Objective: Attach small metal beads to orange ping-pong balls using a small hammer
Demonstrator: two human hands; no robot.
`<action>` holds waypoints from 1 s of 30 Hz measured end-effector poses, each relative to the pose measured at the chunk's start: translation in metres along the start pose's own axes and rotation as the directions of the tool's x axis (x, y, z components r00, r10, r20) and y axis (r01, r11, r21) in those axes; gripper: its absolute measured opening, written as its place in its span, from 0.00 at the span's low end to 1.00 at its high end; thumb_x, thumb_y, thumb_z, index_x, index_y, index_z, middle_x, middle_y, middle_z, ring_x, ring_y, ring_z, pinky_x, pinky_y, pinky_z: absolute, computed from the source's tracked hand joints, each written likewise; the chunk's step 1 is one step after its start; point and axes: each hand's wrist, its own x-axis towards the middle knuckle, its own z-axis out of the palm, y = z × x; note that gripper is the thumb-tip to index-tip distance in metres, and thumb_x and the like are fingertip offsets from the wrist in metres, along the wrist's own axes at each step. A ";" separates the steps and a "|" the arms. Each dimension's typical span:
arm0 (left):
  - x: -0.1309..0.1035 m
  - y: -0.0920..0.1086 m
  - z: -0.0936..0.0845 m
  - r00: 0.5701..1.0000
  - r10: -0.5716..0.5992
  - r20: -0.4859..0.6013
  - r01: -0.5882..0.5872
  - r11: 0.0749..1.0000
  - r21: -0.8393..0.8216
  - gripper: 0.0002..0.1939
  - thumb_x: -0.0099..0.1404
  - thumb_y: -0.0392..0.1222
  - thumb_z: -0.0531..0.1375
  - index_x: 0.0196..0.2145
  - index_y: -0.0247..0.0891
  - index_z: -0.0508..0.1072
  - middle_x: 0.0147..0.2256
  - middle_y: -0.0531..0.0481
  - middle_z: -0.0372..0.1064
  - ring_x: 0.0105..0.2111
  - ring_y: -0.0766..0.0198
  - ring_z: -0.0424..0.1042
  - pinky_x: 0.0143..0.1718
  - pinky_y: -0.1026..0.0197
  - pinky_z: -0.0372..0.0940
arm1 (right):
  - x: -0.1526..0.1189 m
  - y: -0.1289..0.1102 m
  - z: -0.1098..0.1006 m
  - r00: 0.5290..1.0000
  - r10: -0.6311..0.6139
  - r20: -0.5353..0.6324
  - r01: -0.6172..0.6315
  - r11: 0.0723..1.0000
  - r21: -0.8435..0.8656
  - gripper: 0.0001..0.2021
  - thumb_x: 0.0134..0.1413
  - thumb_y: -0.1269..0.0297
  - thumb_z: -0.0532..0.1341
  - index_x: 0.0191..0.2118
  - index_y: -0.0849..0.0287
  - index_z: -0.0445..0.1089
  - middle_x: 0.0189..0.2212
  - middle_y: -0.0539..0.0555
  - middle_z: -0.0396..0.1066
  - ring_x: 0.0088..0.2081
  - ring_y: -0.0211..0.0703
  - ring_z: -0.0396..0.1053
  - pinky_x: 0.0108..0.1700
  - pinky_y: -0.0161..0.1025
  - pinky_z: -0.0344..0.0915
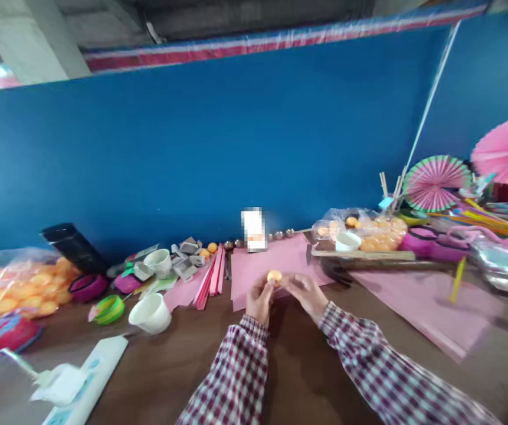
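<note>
A small orange ping-pong ball (274, 276) is held up over the table at the middle of the head view. My left hand (260, 300) grips it between thumb and fingers from the left and below. From the right, my right hand (305, 293) meets the ball's edge with thumb and fingertips pressed together; whether they pinch anything besides the ball is too small to tell. Behind and beneath the hands lie pink paper sheets (245, 273). Folded pink paper strips (212, 277) rest to the left of them.
Bags of orange balls stand at left (28, 289) and back right (380, 231). White cups (150, 314) and a power strip (98, 369) sit on the left. A hammer (382, 264), more pink paper (435, 307) and paper fans (437, 183) are at right. A blue partition (218, 141) closes the back.
</note>
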 end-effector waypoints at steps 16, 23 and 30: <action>-0.003 0.004 0.002 1.000 0.000 -0.015 0.000 1.000 0.028 0.23 0.48 0.41 0.62 0.43 0.35 0.67 0.37 0.44 0.71 0.36 0.61 0.70 0.40 0.58 0.63 | -0.005 -0.009 0.001 0.998 0.068 0.013 -0.069 0.988 0.135 0.15 0.38 0.53 0.61 0.25 0.62 0.69 0.23 0.50 0.68 0.28 0.37 0.64 0.34 0.36 0.62; 0.001 -0.003 -0.001 0.997 0.014 -0.071 -0.009 0.997 0.070 0.25 0.46 0.42 0.63 0.43 0.34 0.68 0.37 0.44 0.71 0.36 0.60 0.70 0.41 0.57 0.63 | -0.006 -0.006 0.001 0.993 0.111 0.036 -0.116 0.968 0.224 0.13 0.37 0.56 0.62 0.24 0.62 0.69 0.23 0.49 0.69 0.27 0.36 0.64 0.34 0.36 0.61; 0.002 -0.004 -0.007 0.999 0.051 -0.003 -0.050 0.979 0.197 0.23 0.49 0.44 0.61 0.43 0.34 0.68 0.40 0.43 0.69 0.39 0.58 0.68 0.42 0.55 0.62 | -0.008 -0.002 0.006 0.992 0.121 0.041 -0.127 0.902 0.413 0.13 0.36 0.59 0.64 0.30 0.60 0.69 0.27 0.50 0.71 0.29 0.38 0.67 0.38 0.40 0.64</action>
